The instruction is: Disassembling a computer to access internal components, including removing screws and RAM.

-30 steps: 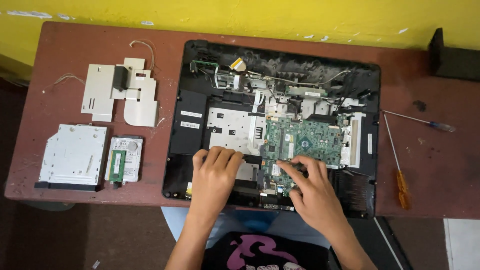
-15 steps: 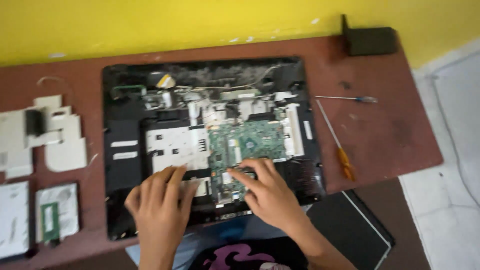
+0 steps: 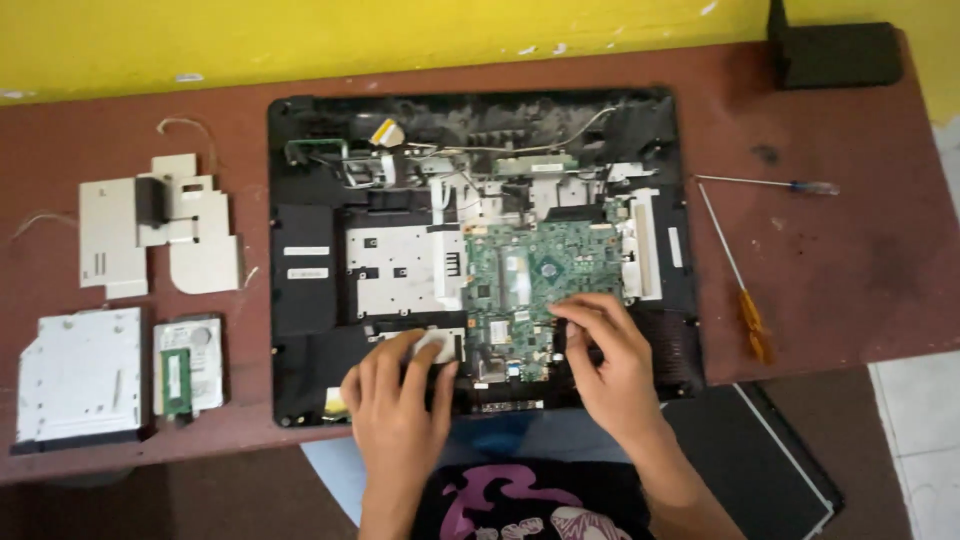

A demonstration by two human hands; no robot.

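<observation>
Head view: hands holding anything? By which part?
Nothing lifted. Left hand rests flat on the opened black laptop base; right hand fingertips touch the green circuit board's lower edge.

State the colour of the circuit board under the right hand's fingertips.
Green circuit board, seen in the head view.

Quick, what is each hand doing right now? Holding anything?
Left hand: open, fingers resting on the laptop base, holding nothing.
Right hand: fingers curled at the green circuit board; any grip cannot be told.
</observation>
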